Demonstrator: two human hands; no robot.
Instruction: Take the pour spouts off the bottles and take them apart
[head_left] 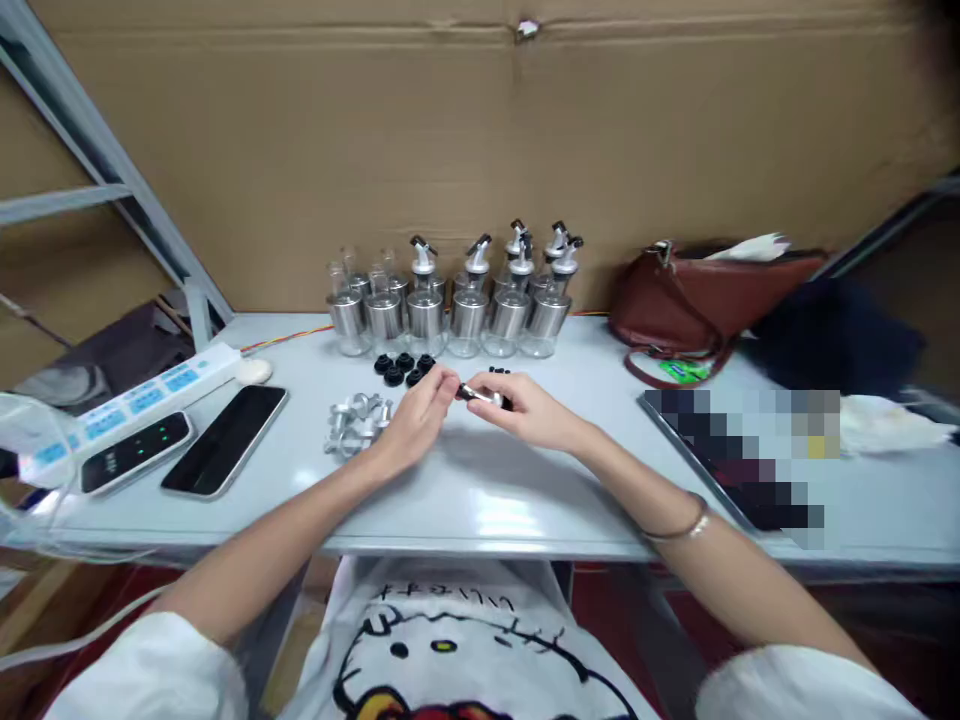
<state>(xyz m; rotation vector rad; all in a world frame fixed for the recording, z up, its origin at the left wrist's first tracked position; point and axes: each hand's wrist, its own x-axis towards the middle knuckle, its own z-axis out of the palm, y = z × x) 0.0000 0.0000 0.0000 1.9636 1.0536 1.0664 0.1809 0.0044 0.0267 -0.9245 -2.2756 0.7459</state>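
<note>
My right hand [529,408] is closed around a small silver and black pourer spout [484,396], held sideways just above the table. Pinched together, the fingers of my left hand [421,415] meet the spout's dark end; exactly what they grip there is partly hidden. Black stoppers [394,375] lie in a cluster beyond my left hand. To its left is a heap of silver-grey spout parts [354,425]. Tiny black pieces [499,370] sit just behind my right hand. Glass bottles with steel sleeves [469,318] stand in rows at the back, several topped with pourer spouts.
On the left of the table [480,500] lie a phone [225,440], a smaller black-faced device [135,452] and a white power strip [142,400]. A brown handbag [675,300] rests at the back right, near a blurred-out flat item [735,460]. Cardboard [375,130] walls the back.
</note>
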